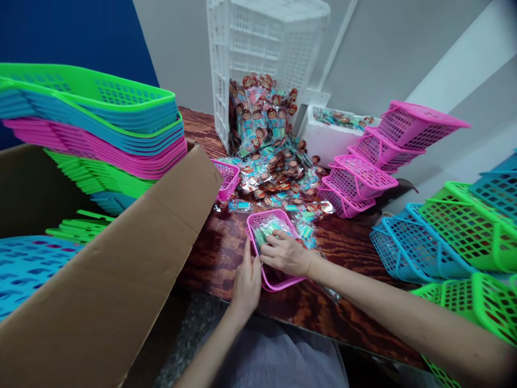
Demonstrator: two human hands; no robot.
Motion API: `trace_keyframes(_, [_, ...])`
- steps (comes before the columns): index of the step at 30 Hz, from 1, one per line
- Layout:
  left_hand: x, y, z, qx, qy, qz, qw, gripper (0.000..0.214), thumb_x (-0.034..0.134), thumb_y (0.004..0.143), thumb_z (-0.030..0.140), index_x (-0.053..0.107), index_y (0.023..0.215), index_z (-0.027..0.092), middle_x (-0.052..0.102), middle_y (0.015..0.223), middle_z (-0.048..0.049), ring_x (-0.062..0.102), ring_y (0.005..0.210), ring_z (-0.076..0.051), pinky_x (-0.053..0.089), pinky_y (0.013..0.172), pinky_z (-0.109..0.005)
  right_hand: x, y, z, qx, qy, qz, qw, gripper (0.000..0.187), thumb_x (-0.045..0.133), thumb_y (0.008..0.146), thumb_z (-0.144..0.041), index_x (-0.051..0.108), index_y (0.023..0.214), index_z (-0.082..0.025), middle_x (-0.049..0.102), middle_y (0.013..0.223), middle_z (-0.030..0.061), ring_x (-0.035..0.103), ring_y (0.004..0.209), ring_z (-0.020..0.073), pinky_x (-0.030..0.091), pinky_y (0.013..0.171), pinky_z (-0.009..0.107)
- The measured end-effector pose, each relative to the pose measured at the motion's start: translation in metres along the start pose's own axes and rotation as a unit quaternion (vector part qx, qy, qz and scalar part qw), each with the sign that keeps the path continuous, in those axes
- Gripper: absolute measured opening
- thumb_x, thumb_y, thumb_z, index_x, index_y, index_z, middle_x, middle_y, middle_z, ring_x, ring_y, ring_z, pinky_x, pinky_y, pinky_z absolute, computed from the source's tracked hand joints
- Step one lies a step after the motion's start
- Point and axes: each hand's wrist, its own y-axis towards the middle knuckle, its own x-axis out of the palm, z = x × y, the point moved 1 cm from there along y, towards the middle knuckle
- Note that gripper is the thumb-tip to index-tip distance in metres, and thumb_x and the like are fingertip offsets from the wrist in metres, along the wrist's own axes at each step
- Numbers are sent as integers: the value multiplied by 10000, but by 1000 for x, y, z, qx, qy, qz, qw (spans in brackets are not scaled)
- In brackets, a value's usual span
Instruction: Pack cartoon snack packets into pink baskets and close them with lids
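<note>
A pink plastic basket (pixel 278 284) stands near the table's front edge, with clear packets (pixel 271 222) of green and blue contents inside. My left hand (pixel 247 280) holds the basket's left side, its fingers and thumb at the rim. Inside the basket, my right hand (pixel 285 253) has its fingers curled down onto the packets, and its wrist crosses the right rim. The curled fingers partly hide what they grip. Just beyond the basket lies a spread pile of similar packets (pixel 278 167) with printed cartoon heads.
Left, a cardboard box (pixel 161 231) holds stacked green, blue and pink baskets (pixel 133 145). A tipped white crate (pixel 222 81) backs the pile, beside a white foam box (pixel 323 134). Pink baskets (pixel 363 172), blue baskets (pixel 412 242) and green baskets (pixel 472 226) stand at right.
</note>
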Motion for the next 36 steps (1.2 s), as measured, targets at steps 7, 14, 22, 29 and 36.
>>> trace_keyframes(7, [-13,10,-12,-21,-5,25,999,547,381,978,363,419,1466,119,513,1458,-157,520,1312,-253,381,1107,-389,6,5,0,169,104,-6,980,447,549,930,-187,508,1374,-139,677,1161,121,486,1206,270,242,1125,502])
trace_keyframes(14, [-9,12,-3,0,6,14,1000,530,347,981,341,426,1441,90,710,1078,-150,594,1208,-266,421,1052,-400,13,-3,-13,239,160,-82,954,466,515,964,-383,519,1400,-221,502,1465,99,325,1395,320,217,1136,579])
trace_keyframes(22, [-14,11,-4,8,23,-1,1000,521,339,990,337,424,1444,97,713,1077,-141,648,1089,-256,454,992,-389,0,25,-9,222,127,-128,958,245,523,916,-222,729,1029,-155,642,1224,141,443,1281,323,260,1121,564])
trace_keyframes(29, [-12,11,-1,8,36,0,999,519,331,990,341,426,1442,104,721,983,-127,670,1021,-256,476,938,-369,11,13,-17,299,236,-64,922,532,503,936,-216,440,1449,-91,492,1469,168,389,1385,272,269,1174,482])
trace_keyframes(36, [-12,11,0,5,44,-6,999,498,333,1005,368,437,1430,129,718,942,-90,682,925,-245,497,855,-363,17,5,-4,390,279,12,877,535,401,919,-123,455,1451,-118,427,1538,127,282,1474,224,239,1214,445])
